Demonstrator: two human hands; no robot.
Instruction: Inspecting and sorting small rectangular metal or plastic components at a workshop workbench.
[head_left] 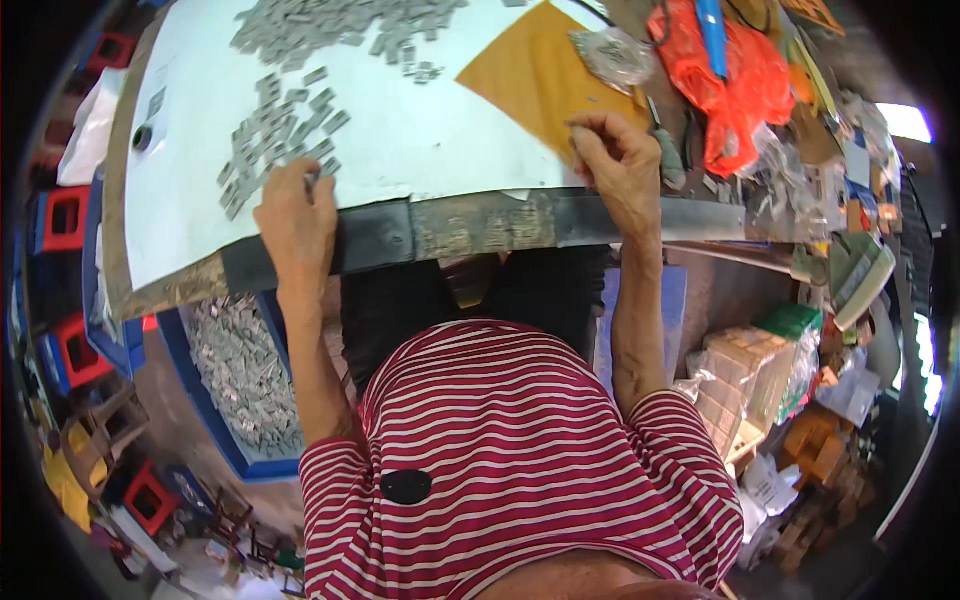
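White sheet (pixel 400 165) passable centrally; grey pieces (pixel 285 130) obstruct left

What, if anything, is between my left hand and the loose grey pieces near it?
Nothing visible: your left hand is at the near edge of the loose grey pieces, which lie uncovered on the white work surface.

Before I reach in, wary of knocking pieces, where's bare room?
Bare: the white surface between the scattered grey pieces and brown sheet, bar a speck; also its near left corner. Crowded: the far side, with the grey heap, and right, around the red bag.
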